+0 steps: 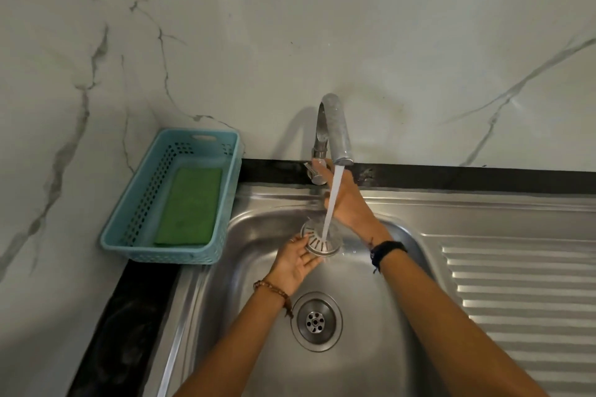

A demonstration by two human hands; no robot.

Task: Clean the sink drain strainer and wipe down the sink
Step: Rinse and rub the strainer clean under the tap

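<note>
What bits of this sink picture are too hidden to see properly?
- Head view: the tap handle is mostly covered by the right hand, so its position is unclear.
- The strainer slots are blurred by running water; dirt cannot be judged.
- The sink front edge is cut off by the frame bottom.

blue basket (pixel 129 200) on counter | green scouring pad (pixel 190 206) inside | marble wall (pixel 419 42)

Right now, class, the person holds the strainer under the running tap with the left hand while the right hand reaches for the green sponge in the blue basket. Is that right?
Not quite. The head view shows the right hand at the tap, by its handle, not at the green sponge, which lies untouched in the blue basket. The left hand does hold the strainer under the running water.
</note>
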